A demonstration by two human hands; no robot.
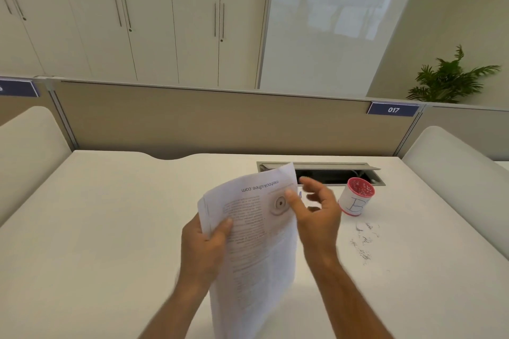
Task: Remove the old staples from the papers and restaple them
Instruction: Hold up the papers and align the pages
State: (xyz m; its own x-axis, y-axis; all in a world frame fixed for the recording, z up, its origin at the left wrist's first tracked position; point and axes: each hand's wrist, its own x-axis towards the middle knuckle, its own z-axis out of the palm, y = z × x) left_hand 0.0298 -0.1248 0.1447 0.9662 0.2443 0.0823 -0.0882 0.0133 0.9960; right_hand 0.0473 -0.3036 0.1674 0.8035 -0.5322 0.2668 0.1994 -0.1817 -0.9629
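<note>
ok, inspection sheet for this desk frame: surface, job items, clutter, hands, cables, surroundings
Surface: white desk, open cable hatch at the rear.
Job items: stapled papers held upright; no stapler seen.
Clutter: red-rimmed cup marked B; loose staples scattered beside it.
Hands: left hand grips the papers' left edge; right hand has its thumb on the page, fingers loose.
Cables: dark shapes inside the hatch, unclear.
Surroundings: partition with 017 tag, cabinets, plant.

Papers (256, 242) cut off below.
</note>
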